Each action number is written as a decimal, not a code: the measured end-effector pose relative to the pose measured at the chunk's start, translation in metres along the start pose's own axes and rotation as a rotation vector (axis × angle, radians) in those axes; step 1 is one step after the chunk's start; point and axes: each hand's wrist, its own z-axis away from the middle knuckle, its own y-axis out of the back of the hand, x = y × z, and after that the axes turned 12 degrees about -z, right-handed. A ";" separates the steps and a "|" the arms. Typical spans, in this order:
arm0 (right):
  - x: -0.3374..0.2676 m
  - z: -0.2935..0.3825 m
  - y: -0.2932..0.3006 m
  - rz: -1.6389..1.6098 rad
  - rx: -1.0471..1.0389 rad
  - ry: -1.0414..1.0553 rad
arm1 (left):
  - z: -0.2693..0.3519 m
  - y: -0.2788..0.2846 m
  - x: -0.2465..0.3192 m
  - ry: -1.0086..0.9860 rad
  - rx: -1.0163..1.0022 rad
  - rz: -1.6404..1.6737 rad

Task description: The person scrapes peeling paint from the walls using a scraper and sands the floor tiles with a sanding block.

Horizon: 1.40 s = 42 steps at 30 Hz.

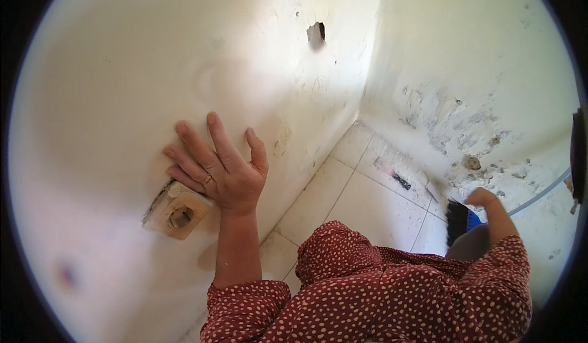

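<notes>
My left hand point(236, 173) is spread with its palm side against the cream wall point(115, 90), just above a square electrical wall box point(181, 216) with a round opening. It wears a ring and holds nothing. At the right, my right hand point(482, 198) is curled near the damaged lower part of the other wall point(473, 136). A pale, blade-like flat piece point(433, 190) shows to its left; blur hides whether the hand grips it. On the tiled floor point(376, 200) lies a tool with a black handle point(401, 181), probably a scraper.
Black bristles point(456, 221) with a blue base point(473, 220), seemingly a broom, stand below my right hand. A grey cable or hose point(542, 195) curves along the right wall. The left wall has a broken hole point(316, 33). Dust and crumbs lie along the floor's edge.
</notes>
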 end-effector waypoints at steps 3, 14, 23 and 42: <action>-0.056 0.109 0.048 -0.739 0.054 -0.757 | 0.003 0.002 -0.006 0.011 -0.008 -0.053; -0.056 0.099 -0.068 -0.952 0.115 -0.598 | 0.001 0.005 -0.001 -0.078 -0.096 -0.078; -0.113 0.057 -0.036 -0.679 0.145 -0.440 | 0.000 0.004 -0.006 -0.122 -0.064 -0.041; -0.122 -0.012 -0.122 -0.280 0.038 -0.136 | -0.001 0.009 0.002 -0.146 -0.036 -0.119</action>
